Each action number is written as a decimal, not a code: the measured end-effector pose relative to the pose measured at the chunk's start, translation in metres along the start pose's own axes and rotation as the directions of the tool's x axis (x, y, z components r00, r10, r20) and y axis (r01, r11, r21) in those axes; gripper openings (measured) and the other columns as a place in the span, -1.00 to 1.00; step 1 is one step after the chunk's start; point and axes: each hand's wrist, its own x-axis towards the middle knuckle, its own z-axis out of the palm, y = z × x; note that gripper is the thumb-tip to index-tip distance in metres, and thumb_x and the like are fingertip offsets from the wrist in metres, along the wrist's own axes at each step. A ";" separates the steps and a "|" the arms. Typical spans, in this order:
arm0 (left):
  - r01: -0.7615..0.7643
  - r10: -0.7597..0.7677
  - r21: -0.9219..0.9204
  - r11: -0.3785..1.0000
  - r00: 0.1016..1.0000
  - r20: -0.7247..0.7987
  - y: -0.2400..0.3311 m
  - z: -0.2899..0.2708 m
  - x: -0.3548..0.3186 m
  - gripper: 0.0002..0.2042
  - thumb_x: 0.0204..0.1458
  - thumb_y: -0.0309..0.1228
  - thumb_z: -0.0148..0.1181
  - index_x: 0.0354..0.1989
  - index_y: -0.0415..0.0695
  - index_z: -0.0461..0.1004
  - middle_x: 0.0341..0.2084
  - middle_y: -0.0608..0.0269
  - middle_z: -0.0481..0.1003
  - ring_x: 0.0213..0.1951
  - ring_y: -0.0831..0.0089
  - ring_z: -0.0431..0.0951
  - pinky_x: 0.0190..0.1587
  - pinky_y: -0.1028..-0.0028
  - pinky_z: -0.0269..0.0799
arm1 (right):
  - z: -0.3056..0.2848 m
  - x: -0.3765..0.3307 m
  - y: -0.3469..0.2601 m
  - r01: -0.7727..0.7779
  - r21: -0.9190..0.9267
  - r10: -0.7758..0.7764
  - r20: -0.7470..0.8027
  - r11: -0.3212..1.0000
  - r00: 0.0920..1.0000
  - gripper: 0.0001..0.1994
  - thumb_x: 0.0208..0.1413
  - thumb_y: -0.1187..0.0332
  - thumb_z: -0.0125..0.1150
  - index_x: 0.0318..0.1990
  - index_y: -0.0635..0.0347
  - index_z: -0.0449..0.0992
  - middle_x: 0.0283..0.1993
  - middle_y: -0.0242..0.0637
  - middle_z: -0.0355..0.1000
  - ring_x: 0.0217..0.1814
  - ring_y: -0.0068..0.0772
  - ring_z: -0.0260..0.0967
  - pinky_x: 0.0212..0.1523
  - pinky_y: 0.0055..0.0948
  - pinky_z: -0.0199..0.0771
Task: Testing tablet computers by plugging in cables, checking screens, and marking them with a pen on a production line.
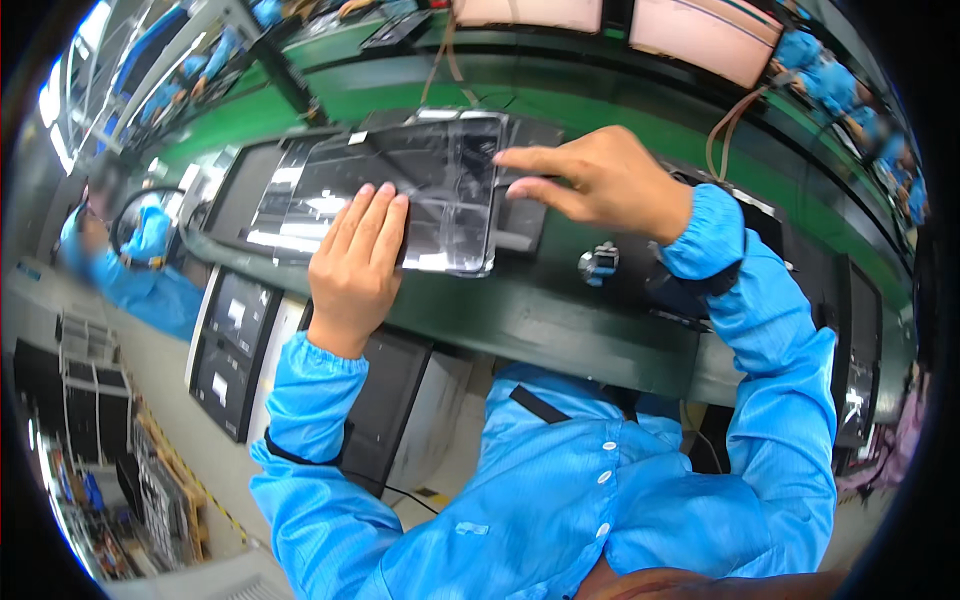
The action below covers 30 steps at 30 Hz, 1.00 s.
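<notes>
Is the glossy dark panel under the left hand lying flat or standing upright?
Lying flat: the panel spreads across the bench, glossy face up, with the left hand resting on it.

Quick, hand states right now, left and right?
Left hand: open, laid flat on the glossy dark panel.
Right hand: partly curled, fingertips at the panel's right edge; whether it pinches anything cannot be told.

Glossy panel (pixel 438 195) apparently on green bench (pixel 570 325)
</notes>
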 end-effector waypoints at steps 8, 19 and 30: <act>0.958 -0.977 -0.193 0.212 0.207 -0.044 -0.042 -0.129 -0.111 -0.69 0.42 -0.33 0.32 0.12 -0.34 0.70 -0.01 0.07 0.76 -0.13 0.40 0.78 0.05 0.38 0.64 | -0.030 -0.043 0.029 -0.203 0.053 0.206 -0.068 0.978 0.976 -0.63 0.44 0.19 0.33 0.28 0.14 0.66 0.20 -0.11 0.56 0.31 0.02 0.49 0.32 -0.13 0.46; 0.253 -0.730 -0.692 -0.676 -0.357 0.583 -0.017 -0.065 -0.370 -0.52 0.42 -0.27 0.25 0.44 -0.18 0.41 0.20 0.00 0.61 0.12 0.07 0.70 0.07 0.09 0.74 | 0.039 -0.156 0.093 -0.484 -0.129 0.458 -0.188 0.865 0.869 -0.45 0.23 0.07 0.46 0.26 0.20 0.59 0.32 0.03 0.44 0.36 0.18 0.41 0.39 0.02 0.41; 0.025 -0.659 -0.677 -0.736 -0.258 0.707 -0.037 -0.049 -0.388 -0.41 0.22 -0.48 0.09 0.47 -0.30 0.32 0.37 -0.15 0.47 0.41 -0.13 0.47 0.49 -0.15 0.37 | 0.038 -0.139 0.086 -0.531 -0.193 0.511 -0.145 0.825 0.847 -0.39 0.22 0.00 0.46 0.25 0.28 0.56 0.44 0.12 0.34 0.51 0.27 0.27 0.54 0.10 0.25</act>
